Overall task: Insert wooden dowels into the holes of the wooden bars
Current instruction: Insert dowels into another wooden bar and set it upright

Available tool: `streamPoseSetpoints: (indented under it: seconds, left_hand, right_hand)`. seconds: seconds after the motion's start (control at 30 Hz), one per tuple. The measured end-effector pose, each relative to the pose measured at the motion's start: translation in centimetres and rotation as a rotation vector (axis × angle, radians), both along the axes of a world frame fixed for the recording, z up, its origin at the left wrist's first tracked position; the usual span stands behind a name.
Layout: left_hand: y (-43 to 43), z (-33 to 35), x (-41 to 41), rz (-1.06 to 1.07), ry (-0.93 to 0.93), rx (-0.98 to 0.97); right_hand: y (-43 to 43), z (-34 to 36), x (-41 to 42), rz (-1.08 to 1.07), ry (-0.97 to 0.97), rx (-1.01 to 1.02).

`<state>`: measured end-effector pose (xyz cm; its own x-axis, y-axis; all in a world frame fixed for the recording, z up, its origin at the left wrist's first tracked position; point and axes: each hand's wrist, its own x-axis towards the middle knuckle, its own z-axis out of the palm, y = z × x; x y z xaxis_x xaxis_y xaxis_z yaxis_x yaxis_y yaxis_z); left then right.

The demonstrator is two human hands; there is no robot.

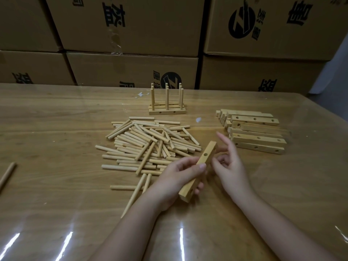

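My left hand (pixel 177 179) grips a wooden bar (pixel 204 160) with round holes, held slanted above the table, thumb on its top face. My right hand (pixel 228 162) hovers just right of the bar with fingers loosely spread; whether its fingertips touch the bar is unclear. A heap of loose wooden dowels (pixel 148 146) lies to the left of the bar. A stack of drilled bars (pixel 254 130) sits to the right. Farther back stand assembled bars with upright dowels (pixel 167 104).
The wooden table (pixel 56 129) has a glossy clear cover. A stray dowel (pixel 7 174) lies near the left edge. Stacked cardboard boxes (pixel 131 34) form a wall behind the table. The table's right edge (pixel 320 117) slopes away past the bar stack.
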<state>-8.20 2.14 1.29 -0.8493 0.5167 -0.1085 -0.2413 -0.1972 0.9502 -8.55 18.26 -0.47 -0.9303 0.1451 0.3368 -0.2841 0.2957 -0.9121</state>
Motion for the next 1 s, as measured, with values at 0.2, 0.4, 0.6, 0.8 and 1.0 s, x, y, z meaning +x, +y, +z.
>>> streamPoseSetpoints:
  seconds: [0.2,0.4,0.6,0.8,1.0]
  left_hand:
    - [-0.5,-0.2,-0.7,0.223,-0.021,0.149]
    - [-0.9,0.2,-1.3,0.397,-0.126,0.329]
    - [-0.8,0.3,-1.1,0.415,-0.117,0.286]
    - [-1.0,0.5,-1.2,0.452,-0.146,0.304]
    - [-0.8,0.1,-1.3,0.459,-0.136,0.25]
  right_hand:
    - [-0.5,-0.1,0.3,0.159,-0.08,0.303]
    - [-0.8,-0.1,0.6,0.213,0.044,0.784]
    - [-0.7,-0.2,0.8,0.164,0.021,0.809]
    - [-0.5,-0.3,0.5,0.065,-0.038,0.668]
    - [0.2,0.3,0.1,-0.058,-0.178,0.092]
